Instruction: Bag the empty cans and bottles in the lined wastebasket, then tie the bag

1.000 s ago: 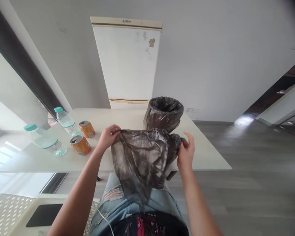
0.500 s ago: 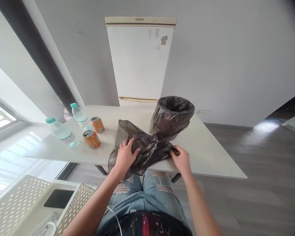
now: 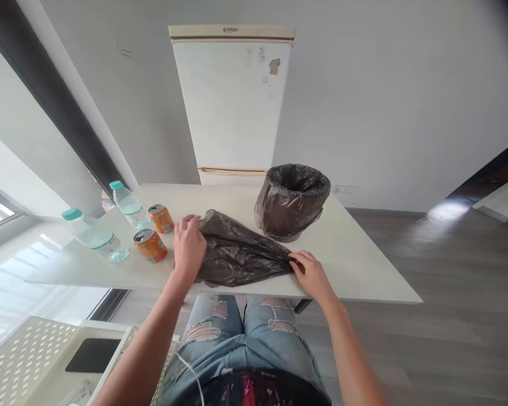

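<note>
A dark, see-through plastic garbage bag point(image 3: 241, 254) lies stretched out flat near the front edge of the white table. At its right end, gathered to a narrow point, my right hand point(image 3: 312, 274) pinches the plastic. Over the wide left end is my left hand point(image 3: 189, 245), its fingers curled down on the bag's edge, with the fingertips partly hidden. Just behind the bag stands a bin point(image 3: 294, 200) lined with another dark plastic bag, its mouth facing up.
Two orange drink cans point(image 3: 150, 246) and two clear bottles with teal caps point(image 3: 97, 237) stand on the table point(image 3: 355, 265) to the left. A white fridge point(image 3: 232, 101) is behind it. A perforated cream-coloured basket point(image 3: 29, 349) sits at lower left.
My left hand has moved left from the middle of the bag to its left end. The crumpled bag is now drawn out flatter across the table. My right hand stays at its right end.
</note>
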The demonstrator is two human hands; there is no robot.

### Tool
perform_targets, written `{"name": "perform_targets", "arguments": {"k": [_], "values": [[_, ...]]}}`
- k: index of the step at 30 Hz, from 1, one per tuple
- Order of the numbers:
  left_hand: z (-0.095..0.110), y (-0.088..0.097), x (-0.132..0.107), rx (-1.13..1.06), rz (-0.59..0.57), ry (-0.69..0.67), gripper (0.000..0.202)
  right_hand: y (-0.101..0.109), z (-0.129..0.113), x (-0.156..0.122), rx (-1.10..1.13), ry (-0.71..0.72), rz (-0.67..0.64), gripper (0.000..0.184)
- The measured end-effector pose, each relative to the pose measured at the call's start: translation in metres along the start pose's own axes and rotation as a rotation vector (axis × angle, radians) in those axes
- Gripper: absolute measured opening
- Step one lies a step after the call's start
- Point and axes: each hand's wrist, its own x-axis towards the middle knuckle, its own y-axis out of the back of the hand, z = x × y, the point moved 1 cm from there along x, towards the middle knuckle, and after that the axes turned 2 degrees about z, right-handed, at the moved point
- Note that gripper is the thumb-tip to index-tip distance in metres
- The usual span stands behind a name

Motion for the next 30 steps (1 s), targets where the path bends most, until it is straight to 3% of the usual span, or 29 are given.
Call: {"name": "perform_targets", "arguments": {"k": [1,3,6,9,12,21,30], "values": [[0.022,-0.005,-0.014,-0.049,-0.034,-0.118,0.049,-0.003,-0.006,0.001,0.017,0.009,-0.011,0.027],[0.061,-0.022,-0.044,-0.155,-0.239,-0.389,0.05,-0.012,-0.019,0.004,0.039,0.038,-0.019,0.025],[0.089,-0.06,-0.078,-0.104,-0.54,-0.655,0.055,-0.025,-0.037,0.01,0.054,0.165,-0.066,0.016],[0.074,-0.091,-0.085,0.021,-0.725,-0.718,0.085,-0.034,-0.047,0.013,0.104,0.26,-0.146,0.018],[0.048,-0.102,-0.079,0.075,-0.814,-0.703,0.094,-0.034,-0.046,0.01,0.147,0.261,-0.181,0.02],[0.018,-0.095,-0.07,0.113,-0.776,-0.63,0.082,-0.009,-0.026,-0.009,0.113,0.212,-0.169,0.023],[-0.037,-0.072,-0.036,0.193,-0.727,-0.503,0.081,0.034,0.004,-0.046,0.057,0.086,-0.159,0.024]]}}
